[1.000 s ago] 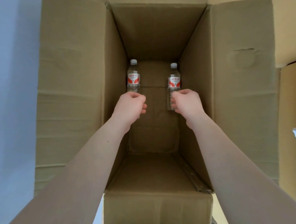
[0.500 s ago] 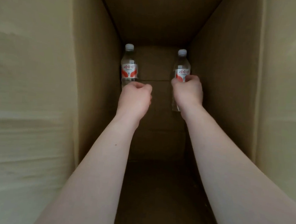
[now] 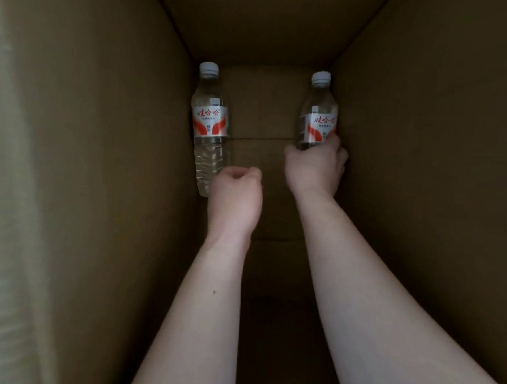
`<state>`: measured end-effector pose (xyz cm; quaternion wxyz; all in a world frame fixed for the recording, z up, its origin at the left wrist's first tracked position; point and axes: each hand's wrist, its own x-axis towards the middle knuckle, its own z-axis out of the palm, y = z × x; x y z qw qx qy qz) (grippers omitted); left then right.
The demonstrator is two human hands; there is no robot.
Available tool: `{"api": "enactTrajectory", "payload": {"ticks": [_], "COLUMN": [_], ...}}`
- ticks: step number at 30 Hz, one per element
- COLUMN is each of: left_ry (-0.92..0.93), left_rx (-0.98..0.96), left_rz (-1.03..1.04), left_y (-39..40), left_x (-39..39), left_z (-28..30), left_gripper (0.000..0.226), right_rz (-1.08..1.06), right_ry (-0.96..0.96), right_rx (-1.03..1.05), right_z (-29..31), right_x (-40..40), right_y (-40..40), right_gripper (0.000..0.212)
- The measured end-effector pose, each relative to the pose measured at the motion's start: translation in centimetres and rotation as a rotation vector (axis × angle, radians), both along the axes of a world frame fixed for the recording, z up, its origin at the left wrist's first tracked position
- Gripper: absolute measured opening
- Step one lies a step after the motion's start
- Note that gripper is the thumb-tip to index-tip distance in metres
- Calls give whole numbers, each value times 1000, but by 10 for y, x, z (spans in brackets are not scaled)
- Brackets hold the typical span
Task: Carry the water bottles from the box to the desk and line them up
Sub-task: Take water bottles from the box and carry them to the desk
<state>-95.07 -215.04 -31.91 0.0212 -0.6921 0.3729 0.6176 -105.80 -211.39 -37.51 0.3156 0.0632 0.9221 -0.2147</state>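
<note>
Right hand: wrapped around the lower body of the right water bottle, fingers closed on it just under the label.
Left hand: curled into a loose fist, holding nothing; it sits just beside the base of the left water bottle, possibly brushing it, contact not clear.
Right water bottle: upright in the far right corner of the cardboard box, white cap up, red and white label facing the camera.
Left water bottle: upright in the far left corner, close against the left wall, well apart from the other bottle.
Step in hand, judged: secure both bottles before lifting.
Advice: uncurl the left hand and take its bottle around the ribbed lower body, as the right does; lift both straight up, clear of the walls.
Hidden: the right bottle's lower half behind the hand; the left hand's fingertips.
Out of frame: box rim; the table.
Poorly lit: box floor; small label print unreadable.
</note>
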Motion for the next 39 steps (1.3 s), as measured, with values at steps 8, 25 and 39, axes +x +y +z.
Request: {"api": "enactTrajectory", "payload": {"ticks": [8,25,39], "left_ry": [-64,-29,-3], "left_rx": [-51,-82,-74], "left_rz": [64,84,57], "left_y": [0,-14,-7], "left_x": [-1,-6,-9], "left_z": [-28,-48,-27], "left_gripper": [8,17,8], "right_rz": [-71,-148,-90], "right_ry": [-107,-8,-6], "right_rx": [21,35,-61], "right_z": [-29,-40,-8], "right_x": [0,0,12], "right_y": [7,-1,9], "right_gripper": [87,86,73]}}
